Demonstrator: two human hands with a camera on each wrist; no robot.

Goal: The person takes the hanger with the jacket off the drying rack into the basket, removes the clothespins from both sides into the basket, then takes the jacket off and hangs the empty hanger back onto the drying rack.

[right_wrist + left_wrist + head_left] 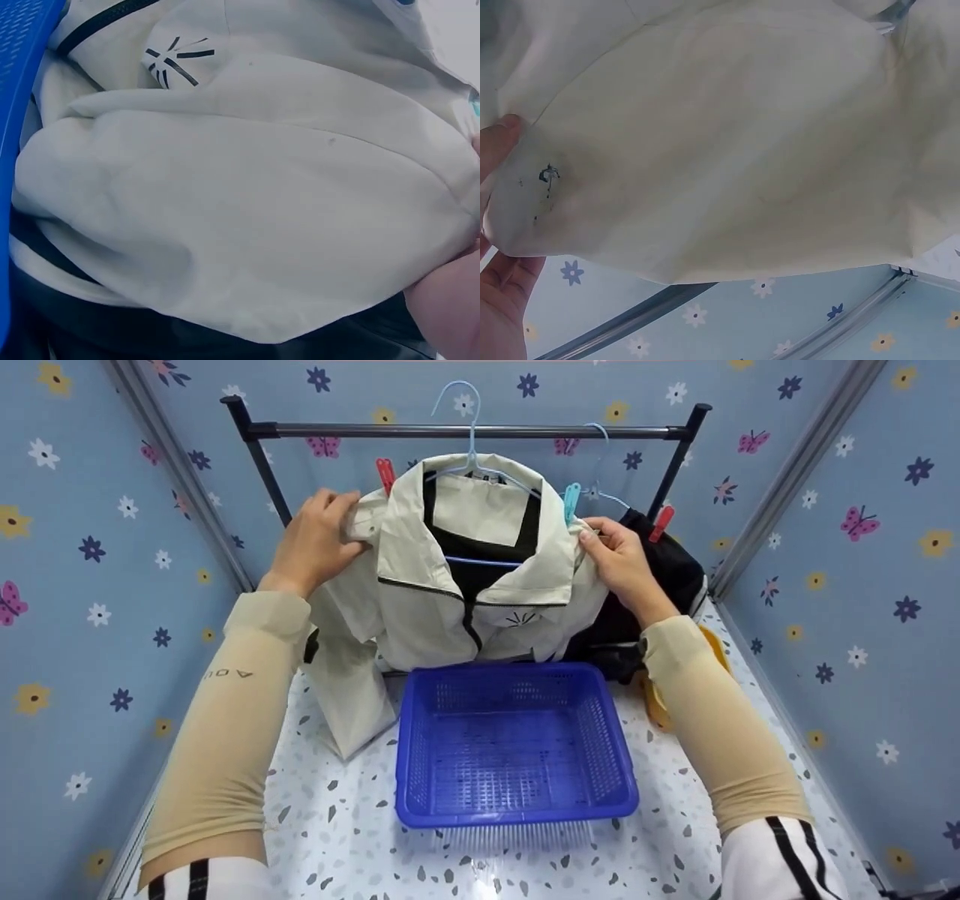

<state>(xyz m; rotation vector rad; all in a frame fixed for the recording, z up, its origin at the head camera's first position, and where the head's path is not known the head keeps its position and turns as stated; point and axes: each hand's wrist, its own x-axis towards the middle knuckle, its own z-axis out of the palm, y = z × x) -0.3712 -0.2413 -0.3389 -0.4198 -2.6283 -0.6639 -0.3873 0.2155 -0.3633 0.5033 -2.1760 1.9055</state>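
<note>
A cream jacket (420,619) with a black zip hangs on a light blue hanger (472,424) hooked over the rail. My left hand (315,540) pinches its shoulder on the left; in the left wrist view, thumb and fingers hold the cloth edge beside a small dark mark. On the other shoulder, just below a light blue clothespin (571,502), my right hand (619,559) grips the fabric. A red clothespin (385,476) is clipped at the left of the collar. Pale sleeve cloth fills most of the right wrist view, the fingertips at its right edge.
A blue plastic basket (517,817) stands on the speckled surface in front of the jacket. Behind on the right, a black garment (671,562) hangs with a red clothespin (661,523). The dark rack rail (337,430) spans the back, and a yellow object (658,706) sits by my right forearm.
</note>
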